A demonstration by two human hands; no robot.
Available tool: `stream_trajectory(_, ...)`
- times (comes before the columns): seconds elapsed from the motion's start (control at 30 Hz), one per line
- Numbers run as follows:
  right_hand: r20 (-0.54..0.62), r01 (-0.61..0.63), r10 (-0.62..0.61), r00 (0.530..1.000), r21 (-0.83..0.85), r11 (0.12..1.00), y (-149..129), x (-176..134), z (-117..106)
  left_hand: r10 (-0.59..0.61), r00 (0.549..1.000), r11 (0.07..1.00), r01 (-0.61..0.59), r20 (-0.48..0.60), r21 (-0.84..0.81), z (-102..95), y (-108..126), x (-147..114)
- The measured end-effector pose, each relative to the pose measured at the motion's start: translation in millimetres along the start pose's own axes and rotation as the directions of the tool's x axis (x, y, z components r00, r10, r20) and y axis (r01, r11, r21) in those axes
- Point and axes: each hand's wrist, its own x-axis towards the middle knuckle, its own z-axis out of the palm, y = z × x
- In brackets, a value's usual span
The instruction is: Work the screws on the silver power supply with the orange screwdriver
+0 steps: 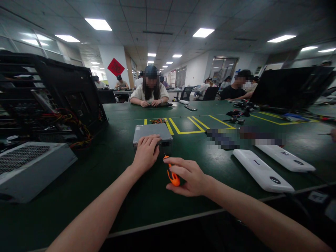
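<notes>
A grey computer power supply [154,131] stands on the green table in front of me, a bundle of coloured wires [157,121] behind it. My left hand [147,149] grips its near side, fingers laid over the top edge and thumb down by the front face. An orange and black screwdriver [173,176] is held in the fingers of my right hand [187,175]. Its thin shaft points up and away from me, with the tip close to the lower front of the power supply. Whether the tip touches the casing I cannot tell.
At left are an open black computer case [52,98] and a second power supply [34,168]. Two white oblong devices [262,169] lie at right, with cables [240,110] beyond. A co-worker [149,87] sits across the table [126,213]; a dark monitor [283,87] stands far right.
</notes>
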Motion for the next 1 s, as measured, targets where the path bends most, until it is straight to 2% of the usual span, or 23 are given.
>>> stream_trajectory(0.13, -0.016, -0.056, 0.058, 0.998, 0.070, 0.996, 2, -2, 0, 0.004, 1.000, 1.000, -0.004, -0.001, 0.009, -0.2, 0, 0)
stream_trajectory(0.3, 0.081, 0.044, -0.041, 0.996, -0.033, 0.998, -1, 2, -3, -0.007, 1.000, 1.000, 0.007, -0.003, 0.008, -1.2, 1, 1)
stream_trajectory(0.4, 0.003, 0.038, -0.038, 0.999, -0.062, 0.997, -1, 1, 0, -0.014, 1.000, 1.000, 0.014, -0.010, 0.010, -1.0, 2, 1)
stream_trajectory(0.5, -0.046, -0.041, 0.041, 0.998, 0.005, 0.999, 1, -2, 3, -0.019, 1.000, 1.000, 0.019, -0.011, 0.017, 0.3, 2, 1)
stream_trajectory(0.6, 0.009, -0.050, 0.050, 0.999, 0.046, 0.998, 2, -2, 2, -0.027, 1.000, 0.999, 0.027, -0.012, 0.023, 1.7, 2, 2)
stream_trajectory(0.7, 0.045, -0.012, 0.013, 0.999, -0.012, 1.000, 2, 1, -1, -0.032, 0.999, 0.999, 0.032, -0.016, 0.024, 1.9, 2, 2)
stream_trajectory(0.77, -0.027, -0.048, 0.047, 0.999, -0.047, 0.998, 4, 2, -2, -0.032, 0.999, 0.999, 0.033, -0.019, 0.023, 1.5, 3, 2)
stream_trajectory(0.87, -0.144, -0.186, 0.190, 0.971, 0.041, 0.982, 9, 0, -1, -0.037, 0.999, 0.999, 0.037, -0.019, 0.026, 1.3, 3, 2)
stream_trajectory(0.93, -0.137, -0.251, 0.267, 0.954, 0.125, 0.960, 11, -2, -1, -0.040, 0.999, 0.999, 0.041, -0.020, 0.027, 1.6, 3, 2)
stream_trajectory(1.0, -0.098, -0.258, 0.273, 0.957, 0.141, 0.956, 11, -3, 0, -0.040, 0.999, 0.999, 0.040, -0.018, 0.028, 1.7, 3, 2)
